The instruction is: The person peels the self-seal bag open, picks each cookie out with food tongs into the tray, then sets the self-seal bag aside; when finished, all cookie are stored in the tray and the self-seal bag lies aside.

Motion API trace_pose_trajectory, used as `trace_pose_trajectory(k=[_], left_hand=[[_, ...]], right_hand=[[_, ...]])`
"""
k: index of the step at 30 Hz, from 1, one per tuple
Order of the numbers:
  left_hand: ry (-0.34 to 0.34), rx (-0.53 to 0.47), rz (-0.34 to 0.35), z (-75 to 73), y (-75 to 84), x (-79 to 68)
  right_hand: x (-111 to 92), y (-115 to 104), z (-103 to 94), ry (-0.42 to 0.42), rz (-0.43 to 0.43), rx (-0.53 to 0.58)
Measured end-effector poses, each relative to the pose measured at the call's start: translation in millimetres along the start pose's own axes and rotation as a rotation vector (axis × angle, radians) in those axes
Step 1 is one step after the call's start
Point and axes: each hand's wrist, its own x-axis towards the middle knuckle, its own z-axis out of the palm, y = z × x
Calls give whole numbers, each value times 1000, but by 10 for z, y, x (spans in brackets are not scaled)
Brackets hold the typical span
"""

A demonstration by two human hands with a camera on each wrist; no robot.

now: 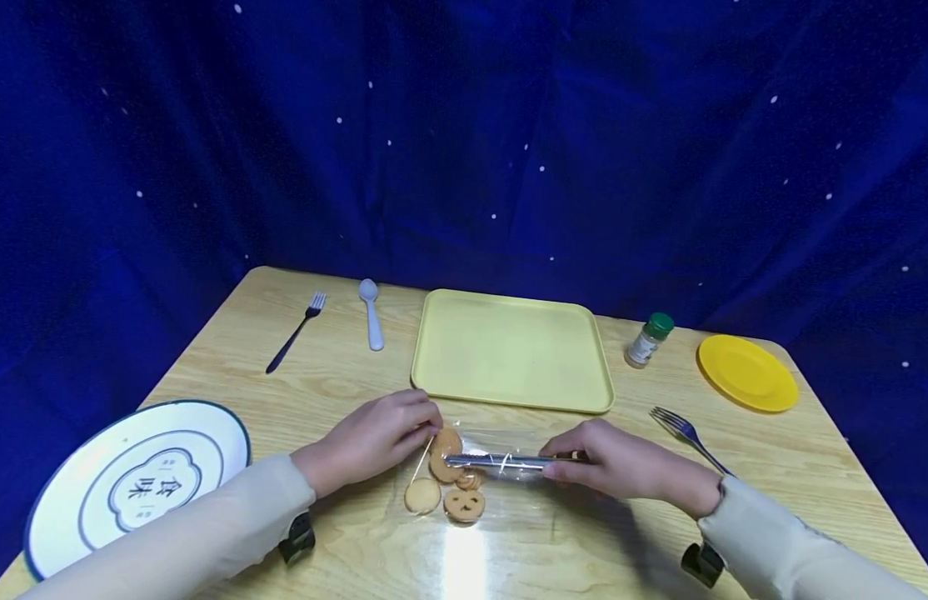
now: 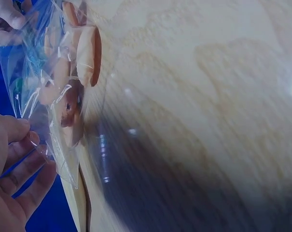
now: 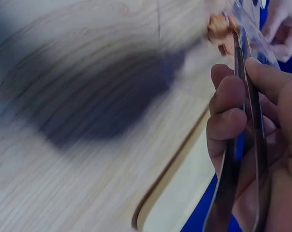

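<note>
Blue cloth (image 1: pixel 464 150), flecked with white dots, is hung behind a wood-grain table (image 1: pixel 344 375), on which a pale yellow tray (image 1: pixel 512 350) is set near the far edge. Nearer than the tray and well to its left, a white plate (image 1: pixel 97 500) is placed. Just in front of the tray, a clear bag (image 1: pixel 509 437) of cookies (image 1: pixel 464 504) is pinched at its left side by the left hand (image 1: pixel 385 437); metal tongs (image 1: pixel 501 462) are held over the cookies by the right hand (image 1: pixel 621 458). Right of the tray, a bright yellow plate (image 1: pixel 747 373) is laid beyond a green-capped jar (image 1: pixel 649 340); left of it, a dark-handled fork (image 1: pixel 296 333) and a spoon (image 1: pixel 371 315).

Only from the left wrist are thumb and fingertip clearly seen pressed on the plastic. From the right wrist, both tong arms are shown between thumb and bent fingers, a ridged cookie (image 3: pixel 218 28) at the tips; whether it is gripped cannot be told.

On the white plate, 食 and 味 can be read; the jar's label is too small.
</note>
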Motion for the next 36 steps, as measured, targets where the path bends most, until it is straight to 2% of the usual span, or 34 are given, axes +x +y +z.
trace_pose_trajectory(k=[5,14,16,18,20,22,25,29,32,36], left_hand=[[2,-2,-4,-6,-13,-12],[10,-6,-16,-13,-33,-36],[7,-10,-18,-13,-28,-40],[8,-14,-25,-15,-22,-43],[13,-15,-31,-11,-21,-42],[16,-21,-38,-4,-23,-39],[17,-27,-39,12,-25,-33],[22,-30,-22,36,-27,-18],[24,-28,-11,52,-30,-13],[23,-19,-8,55,-35,-14]], right_hand=[[-239,26,-100,18,11,41],[-910,191,-475,75,11,102],[-998,240,-580,108,23,86],[-998,287,-673,152,43,43],[-901,322,-738,223,69,-39],[-719,347,-772,297,105,-138],[-354,361,-767,402,145,-330],[180,361,-715,504,194,-639],[550,363,-669,532,243,-805],[910,363,-625,529,302,-935]])
